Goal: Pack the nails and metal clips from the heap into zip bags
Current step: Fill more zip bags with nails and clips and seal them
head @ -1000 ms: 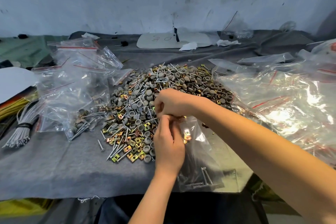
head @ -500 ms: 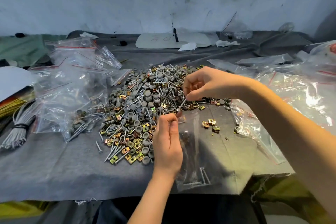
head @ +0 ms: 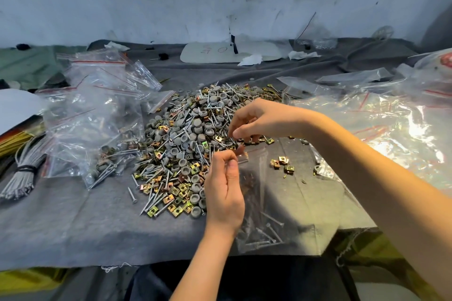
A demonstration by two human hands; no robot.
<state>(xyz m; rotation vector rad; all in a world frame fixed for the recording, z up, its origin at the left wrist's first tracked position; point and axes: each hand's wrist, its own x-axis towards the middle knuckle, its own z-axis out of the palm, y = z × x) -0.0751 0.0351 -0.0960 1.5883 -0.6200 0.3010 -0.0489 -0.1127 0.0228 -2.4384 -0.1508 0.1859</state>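
A heap of nails, brass-coloured metal clips and grey caps lies mid-table on the grey cloth. My left hand pinches the top edge of a clear zip bag just right of the heap; a few nails lie at the bag's bottom. My right hand reaches over the heap's right edge, fingers curled down with the tips among the pieces. Whether they hold a piece is unclear. Several loose clips lie apart, to the right of the bag.
Zip bags, some with nails inside, are piled left of the heap. A large pile of clear bags fills the right side. A bundle of grey ties lies far left, a white board at the back.
My right hand left the bag's mouth and moved up and right to the heap's edge. My left hand kept hold of the bag and barely moved.
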